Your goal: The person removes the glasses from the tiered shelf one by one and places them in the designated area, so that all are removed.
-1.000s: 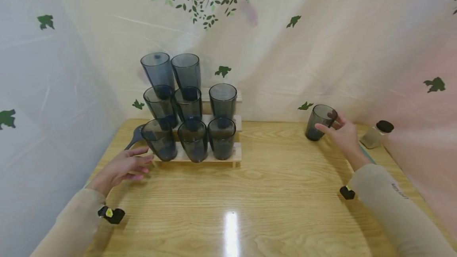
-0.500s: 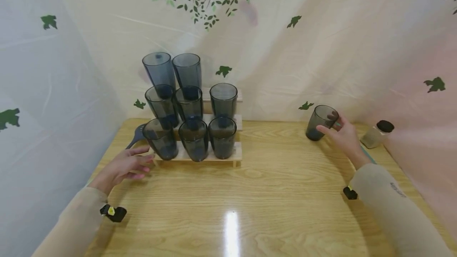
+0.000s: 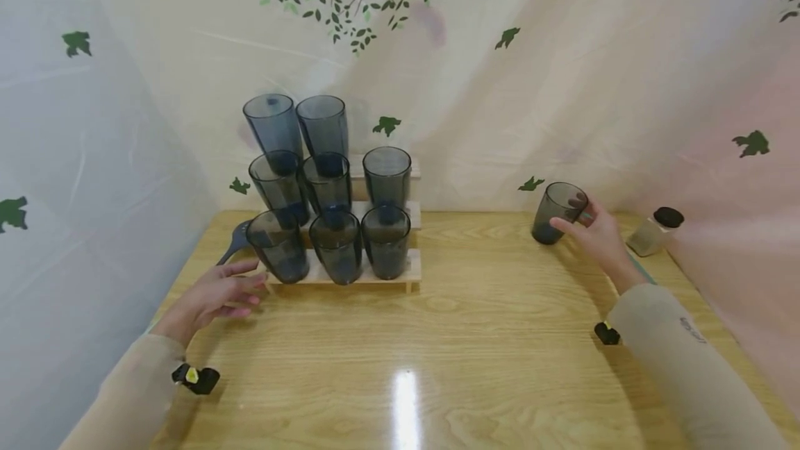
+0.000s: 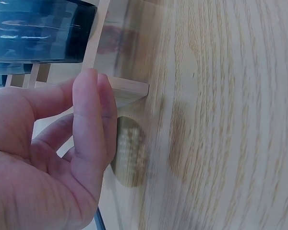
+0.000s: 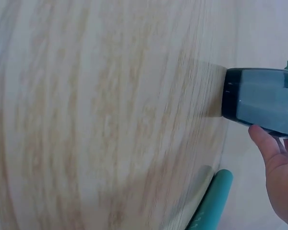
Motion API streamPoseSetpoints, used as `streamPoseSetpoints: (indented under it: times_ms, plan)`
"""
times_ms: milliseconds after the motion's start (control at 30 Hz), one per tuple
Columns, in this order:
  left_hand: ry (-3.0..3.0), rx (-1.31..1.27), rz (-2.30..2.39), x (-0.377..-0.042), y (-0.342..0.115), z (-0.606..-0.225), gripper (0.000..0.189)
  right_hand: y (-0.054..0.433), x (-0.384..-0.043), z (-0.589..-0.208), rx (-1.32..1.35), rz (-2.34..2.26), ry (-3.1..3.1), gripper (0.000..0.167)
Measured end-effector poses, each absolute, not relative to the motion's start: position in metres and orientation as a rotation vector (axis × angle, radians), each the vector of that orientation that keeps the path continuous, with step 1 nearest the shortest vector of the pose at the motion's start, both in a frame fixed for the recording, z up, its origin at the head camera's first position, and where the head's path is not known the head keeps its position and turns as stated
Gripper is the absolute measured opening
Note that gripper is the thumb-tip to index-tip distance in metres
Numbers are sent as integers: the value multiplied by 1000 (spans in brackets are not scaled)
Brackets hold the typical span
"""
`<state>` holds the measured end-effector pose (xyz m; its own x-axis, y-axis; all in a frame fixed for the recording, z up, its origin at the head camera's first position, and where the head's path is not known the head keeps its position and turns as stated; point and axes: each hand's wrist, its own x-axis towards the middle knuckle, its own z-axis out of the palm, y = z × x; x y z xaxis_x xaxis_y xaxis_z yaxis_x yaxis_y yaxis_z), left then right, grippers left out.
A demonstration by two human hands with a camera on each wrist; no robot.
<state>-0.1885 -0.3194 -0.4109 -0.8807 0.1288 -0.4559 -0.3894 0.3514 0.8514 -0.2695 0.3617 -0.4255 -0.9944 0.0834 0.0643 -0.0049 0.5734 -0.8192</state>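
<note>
At the back right of the head view, my right hand holds a smoky grey-blue drinking glass upright, thumb on the near side and fingers round the far side. Its dark thick base is low at the table in the right wrist view; whether it touches is unclear. On the left, my left hand is by the front left end of a three-tier wooden rack, fingers loosely bent. In the left wrist view the fingertips reach the rack's edge; contact cannot be told. Several matching glasses fill much of the tiers.
A dark slotted turner lies left of the rack. Beyond my right hand is a small jar with a black lid, and a teal rod-like handle lies under that arm. A patterned cloth hangs behind the wooden table.
Both hands and the glasses keep their places. The head view has shifted very slightly; nothing has been picked up or let go.
</note>
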Motion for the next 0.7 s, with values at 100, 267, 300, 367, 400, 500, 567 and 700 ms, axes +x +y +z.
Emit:
streamPoseSetpoints:
  times_ms: [100, 267, 300, 367, 400, 500, 567, 700]
  plan:
    - [2169, -233, 1555, -187, -320, -411, 83, 361, -271, -425, -47, 1460, -2683, 111]
    - [2168, -230, 1557, -187, -320, -412, 85, 357, -268, -420, -13, 1487, -2605, 118]
    - [2167, -228, 1557, -187, -320, -412, 85, 354, -267, -417, -2, 1460, -2586, 118]
    - [2164, -227, 1557, -187, -320, -413, 85, 349, -264, -410, 33, 1402, -2543, 115]
    - [2163, -229, 1557, -187, -320, -414, 85, 345, -262, -405, 56, 1368, -2521, 113]
    - [2165, -228, 1555, -187, -321, -414, 85, 330, -259, -385, 151, 1285, -2457, 105]
    - [2168, -228, 1552, -187, -321, -413, 84, 316, -256, -368, 222, 1291, -2428, 100]
    - [2173, -224, 1550, -188, -320, -412, 84, 285, -253, -330, 348, 1387, -2425, 92]
